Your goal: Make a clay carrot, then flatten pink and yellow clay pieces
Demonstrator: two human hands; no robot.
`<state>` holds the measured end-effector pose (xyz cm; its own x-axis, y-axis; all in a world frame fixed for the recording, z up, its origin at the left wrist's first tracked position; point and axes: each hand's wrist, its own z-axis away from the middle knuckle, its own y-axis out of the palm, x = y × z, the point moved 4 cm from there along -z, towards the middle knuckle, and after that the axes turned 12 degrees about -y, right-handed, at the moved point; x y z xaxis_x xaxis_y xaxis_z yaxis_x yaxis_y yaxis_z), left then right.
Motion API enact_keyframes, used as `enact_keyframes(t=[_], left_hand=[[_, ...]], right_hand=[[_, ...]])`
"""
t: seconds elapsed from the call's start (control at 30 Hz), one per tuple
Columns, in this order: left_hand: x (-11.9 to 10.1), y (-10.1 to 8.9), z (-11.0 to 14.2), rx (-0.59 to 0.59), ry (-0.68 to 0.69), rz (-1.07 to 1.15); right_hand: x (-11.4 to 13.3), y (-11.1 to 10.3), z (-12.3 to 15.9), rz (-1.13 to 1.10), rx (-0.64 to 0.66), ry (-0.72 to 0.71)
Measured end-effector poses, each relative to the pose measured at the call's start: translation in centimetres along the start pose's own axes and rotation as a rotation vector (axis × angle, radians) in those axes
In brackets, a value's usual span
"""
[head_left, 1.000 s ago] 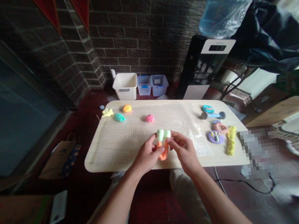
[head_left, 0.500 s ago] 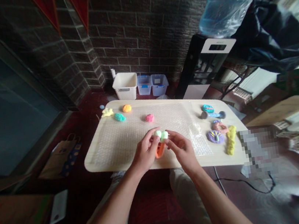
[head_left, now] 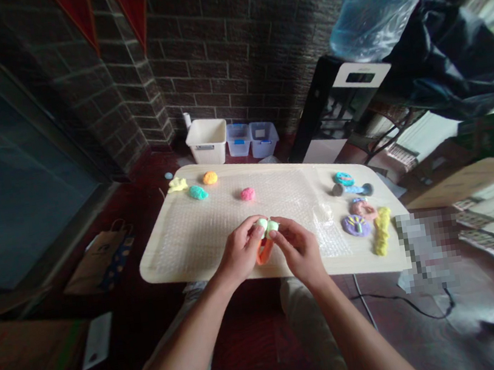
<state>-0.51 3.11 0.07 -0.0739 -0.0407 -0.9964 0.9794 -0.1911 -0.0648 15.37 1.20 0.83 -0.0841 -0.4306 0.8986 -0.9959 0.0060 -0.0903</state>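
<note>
Over the front part of the table, my left hand and my right hand meet, fingers closed on one small clay piece. Its top is pale green clay in two rounded lumps. Below them hangs an orange clay loop, partly hidden by my fingers. A pink clay lump lies beyond my hands on a bubble wrap sheet. Toward the far left sit a teal clay lump, an orange-yellow clay lump and a pale yellow clay piece.
Along the right end of the table lie a purple clay disc, a yellow twisted clay strip, a pinkish clay ring, a grey-and-blue dumbbell shape and a teal disc. Plastic bins and a water dispenser stand behind.
Both hands have dipped slightly toward me with the green and orange clay piece, which remains held between them. The other clay pieces stay where they were.
</note>
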Motion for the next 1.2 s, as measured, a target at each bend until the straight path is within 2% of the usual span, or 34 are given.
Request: enact_keyframes(t=[0.17,0.47,0.87,1.2], left_hand=[[0.1,-0.2,0.1,-0.041,-0.043,0.003],[-1.1,-0.1,0.3,-0.038,0.029,0.132],[-0.9,-0.2,0.1,-0.059,0.014,0.083],[-0.5,-0.2,0.3,-0.021,0.028,0.028]], right_hand=[[-0.2,0.1,0.0,0.049,-0.032,0.003],[0.6,-0.1,-0.1,0.081,-0.062,-0.079],[0.3,-0.1,0.0,0.104,-0.026,-0.091],[0.5,-0.2,-0.1,0.114,-0.045,-0.065]])
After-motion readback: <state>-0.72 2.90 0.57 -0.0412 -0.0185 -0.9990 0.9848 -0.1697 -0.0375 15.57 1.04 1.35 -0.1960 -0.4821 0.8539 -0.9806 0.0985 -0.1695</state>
